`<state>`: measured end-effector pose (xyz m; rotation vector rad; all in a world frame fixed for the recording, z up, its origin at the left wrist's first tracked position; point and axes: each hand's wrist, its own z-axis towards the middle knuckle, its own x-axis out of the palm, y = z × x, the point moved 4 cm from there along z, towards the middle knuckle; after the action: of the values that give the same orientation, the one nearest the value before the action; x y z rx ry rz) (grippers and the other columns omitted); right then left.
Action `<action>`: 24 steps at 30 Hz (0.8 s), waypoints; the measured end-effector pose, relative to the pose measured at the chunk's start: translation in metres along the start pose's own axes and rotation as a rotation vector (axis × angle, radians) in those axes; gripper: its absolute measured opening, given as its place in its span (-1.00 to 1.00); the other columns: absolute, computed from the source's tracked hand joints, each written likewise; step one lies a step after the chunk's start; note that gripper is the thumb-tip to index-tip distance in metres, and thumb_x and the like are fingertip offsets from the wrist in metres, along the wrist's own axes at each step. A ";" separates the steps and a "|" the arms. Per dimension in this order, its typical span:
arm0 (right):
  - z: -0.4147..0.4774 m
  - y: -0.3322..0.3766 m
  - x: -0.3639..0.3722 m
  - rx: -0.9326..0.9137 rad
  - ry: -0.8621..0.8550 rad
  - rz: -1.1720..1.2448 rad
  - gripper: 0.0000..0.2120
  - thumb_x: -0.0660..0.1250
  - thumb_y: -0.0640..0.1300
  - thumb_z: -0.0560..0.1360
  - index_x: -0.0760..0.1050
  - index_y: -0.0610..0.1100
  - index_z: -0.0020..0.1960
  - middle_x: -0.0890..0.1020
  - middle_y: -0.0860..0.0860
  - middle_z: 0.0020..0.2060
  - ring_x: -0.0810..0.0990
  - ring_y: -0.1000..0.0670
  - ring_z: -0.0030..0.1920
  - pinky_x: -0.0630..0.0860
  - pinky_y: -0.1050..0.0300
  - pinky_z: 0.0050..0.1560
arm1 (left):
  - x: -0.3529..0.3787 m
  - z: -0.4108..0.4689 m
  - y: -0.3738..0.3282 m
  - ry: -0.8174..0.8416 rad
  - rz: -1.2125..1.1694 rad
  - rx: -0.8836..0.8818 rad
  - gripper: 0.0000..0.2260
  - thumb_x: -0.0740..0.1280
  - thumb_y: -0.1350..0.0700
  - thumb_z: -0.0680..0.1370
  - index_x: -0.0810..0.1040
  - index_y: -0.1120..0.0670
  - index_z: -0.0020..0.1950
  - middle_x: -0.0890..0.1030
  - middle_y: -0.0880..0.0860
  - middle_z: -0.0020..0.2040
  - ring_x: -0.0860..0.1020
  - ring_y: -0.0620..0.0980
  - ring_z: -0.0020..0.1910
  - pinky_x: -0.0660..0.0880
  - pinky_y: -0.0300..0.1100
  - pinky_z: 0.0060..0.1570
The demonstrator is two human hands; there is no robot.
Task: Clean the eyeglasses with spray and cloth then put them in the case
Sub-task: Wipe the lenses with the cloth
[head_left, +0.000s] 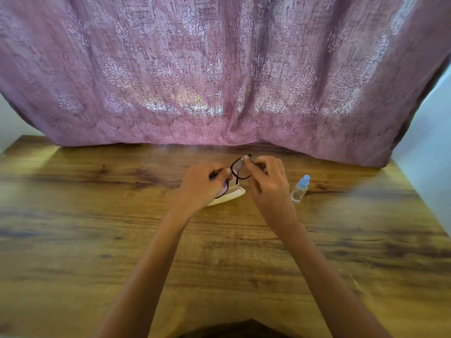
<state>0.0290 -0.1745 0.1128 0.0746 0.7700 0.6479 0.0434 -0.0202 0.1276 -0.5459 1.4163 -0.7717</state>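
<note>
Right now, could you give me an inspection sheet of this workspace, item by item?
Surface: wooden table.
Job's things: eyeglasses held above a white case; spray bottle, blue cap, on the table right of the hands, untouched; cloth not clearly seen.
Clutter: nothing seen.
Hands: left hand grips one side of the eyeglasses; right hand pinches the other lens.
Cables: nothing seen.
Surroundings: pink patterned curtain behind the table; pale wall beside it.

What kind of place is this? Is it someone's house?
Probably a room in a home, though I can't be sure. A wooden table stands against a pink patterned curtain with daylight behind it, and on the table are a small spray bottle and a white case.
</note>
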 end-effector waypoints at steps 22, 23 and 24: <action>-0.019 0.007 0.005 -0.068 0.039 0.039 -0.70 0.38 -0.39 0.50 0.57 -0.33 0.22 0.58 -0.18 -0.05 0.52 -0.11 -0.06 0.52 0.13 -0.01 | 0.000 0.002 -0.001 -0.009 -0.024 0.002 -0.79 0.26 0.08 0.59 0.64 0.04 -0.16 0.64 -0.02 -0.22 0.54 -0.07 -0.20 0.38 -0.21 -0.22; -0.020 0.009 0.006 -0.080 0.051 0.042 -0.70 0.38 -0.39 0.50 0.57 -0.33 0.22 0.58 -0.18 -0.05 0.52 -0.11 -0.05 0.53 0.13 -0.01 | 0.001 0.002 -0.001 -0.005 -0.024 0.005 -0.79 0.26 0.08 0.59 0.65 0.05 -0.15 0.64 0.00 -0.22 0.55 -0.05 -0.20 0.41 -0.16 -0.19; -0.019 0.009 0.006 -0.077 0.049 0.044 -0.70 0.38 -0.40 0.50 0.58 -0.32 0.22 0.58 -0.18 -0.05 0.52 -0.11 -0.05 0.53 0.13 -0.01 | 0.001 0.001 -0.001 -0.001 -0.023 0.007 -0.79 0.26 0.08 0.59 0.65 0.06 -0.15 0.64 0.01 -0.23 0.55 -0.04 -0.20 0.41 -0.13 -0.17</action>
<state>0.0145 -0.1669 0.0975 0.0056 0.7914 0.7223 0.0443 -0.0219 0.1280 -0.5581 1.4078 -0.7938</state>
